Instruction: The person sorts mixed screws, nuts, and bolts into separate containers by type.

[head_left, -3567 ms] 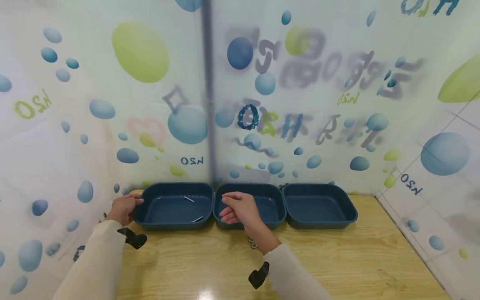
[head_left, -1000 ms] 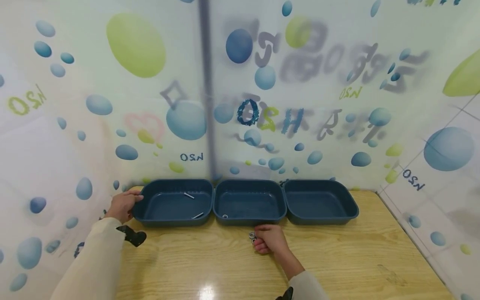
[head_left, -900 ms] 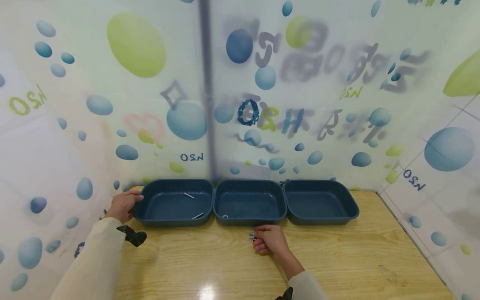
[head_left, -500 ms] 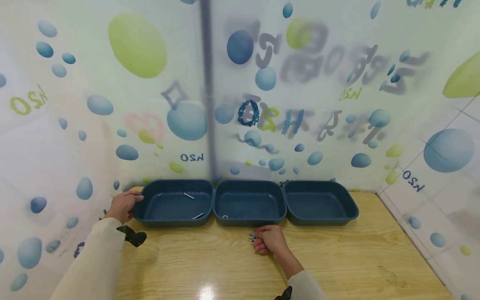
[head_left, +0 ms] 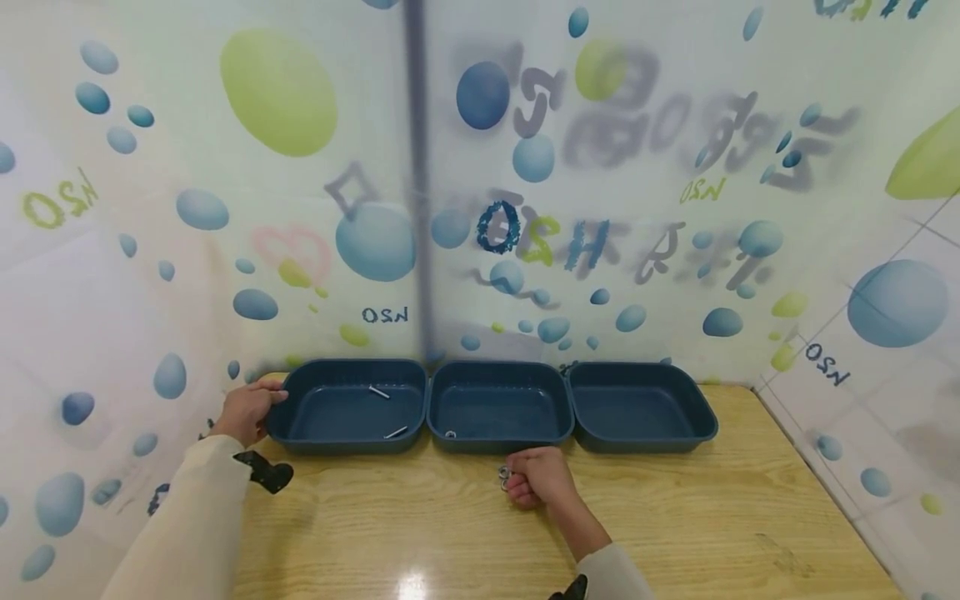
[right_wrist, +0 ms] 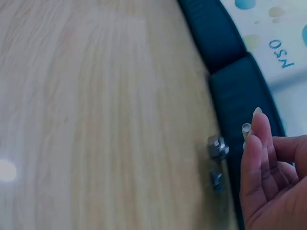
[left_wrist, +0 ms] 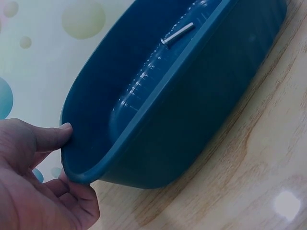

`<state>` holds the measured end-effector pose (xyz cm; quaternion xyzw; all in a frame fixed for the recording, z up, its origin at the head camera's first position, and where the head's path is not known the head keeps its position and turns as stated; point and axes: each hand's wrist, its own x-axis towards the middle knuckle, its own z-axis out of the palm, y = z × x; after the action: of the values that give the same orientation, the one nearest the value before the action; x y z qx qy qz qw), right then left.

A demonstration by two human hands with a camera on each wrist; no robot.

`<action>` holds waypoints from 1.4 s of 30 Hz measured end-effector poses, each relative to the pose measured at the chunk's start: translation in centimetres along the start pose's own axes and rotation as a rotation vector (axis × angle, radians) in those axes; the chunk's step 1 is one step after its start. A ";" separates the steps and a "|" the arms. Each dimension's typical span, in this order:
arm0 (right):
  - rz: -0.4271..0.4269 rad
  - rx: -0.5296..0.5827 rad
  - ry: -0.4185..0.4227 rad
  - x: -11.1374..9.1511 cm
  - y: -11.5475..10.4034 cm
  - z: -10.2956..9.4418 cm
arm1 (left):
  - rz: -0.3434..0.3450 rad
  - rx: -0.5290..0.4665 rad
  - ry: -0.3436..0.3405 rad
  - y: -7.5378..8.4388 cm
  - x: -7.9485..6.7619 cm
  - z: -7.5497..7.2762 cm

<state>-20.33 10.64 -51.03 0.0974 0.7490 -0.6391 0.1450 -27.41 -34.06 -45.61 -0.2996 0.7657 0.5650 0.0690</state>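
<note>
My left hand grips the left end of the left blue plastic bin, with the thumb over its rim and fingers curled below outside. Two slim metal pins lie in that bin; one shows a flared end in the left wrist view. In front of the middle bin, my right hand is low over the table. Its fingertips pinch a small metal pin, mostly hidden behind the fingers. Beside them on the table are metal nuts. Another nut lies in the middle bin.
A right-hand blue bin completes the row along the back of the wooden table. Behind the bins hangs a patterned curtain. A tiled wall borders the right side.
Since the oldest frame, my right hand has moved from above the middle bin to the table in front, beside the nuts. Over the last second both hands have barely moved.
</note>
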 end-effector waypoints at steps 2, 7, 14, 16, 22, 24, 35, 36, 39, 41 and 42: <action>-0.011 0.006 -0.018 -0.2 -0.6 0.1 | 0.003 -0.003 -0.001 0.0 0.0 0.0; -0.036 0.035 -0.046 -0.6 -1.9 0.4 | 0.006 -0.015 -0.003 0.1 -0.1 -0.1; -0.042 0.085 -0.074 -0.5 -4.0 1.3 | 0.020 -0.020 -0.011 0.4 -0.4 -0.2; -0.046 0.076 -0.085 -0.6 -4.7 1.5 | 0.017 -0.021 -0.005 0.4 -0.2 -0.2; -0.054 0.115 -0.143 -0.7 -5.8 2.5 | -0.023 -0.004 0.002 -0.1 0.1 -0.1; -0.060 0.111 -0.145 -0.6 -6.1 2.9 | -0.029 -0.002 0.004 -0.2 0.1 0.0; -0.075 0.055 -0.153 0.5 -8.8 5.2 | -0.030 0.006 0.003 0.1 0.3 0.0; -0.076 0.052 -0.154 0.6 -9.1 5.4 | -0.031 0.007 0.004 0.1 0.3 -0.1; -0.070 0.049 -0.155 1.0 -9.9 6.3 | -0.030 0.004 0.000 0.0 0.3 -0.1; -0.066 0.046 -0.159 1.3 -10.3 6.9 | -0.023 0.003 0.000 0.0 0.4 -0.1; -0.062 0.045 -0.163 1.4 -10.5 7.2 | -0.019 0.003 -0.001 -0.1 0.3 -0.1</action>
<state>-24.43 1.73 -42.79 0.0250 0.7228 -0.6659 0.1831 -27.63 -34.27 -45.80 -0.3066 0.7636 0.5633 0.0750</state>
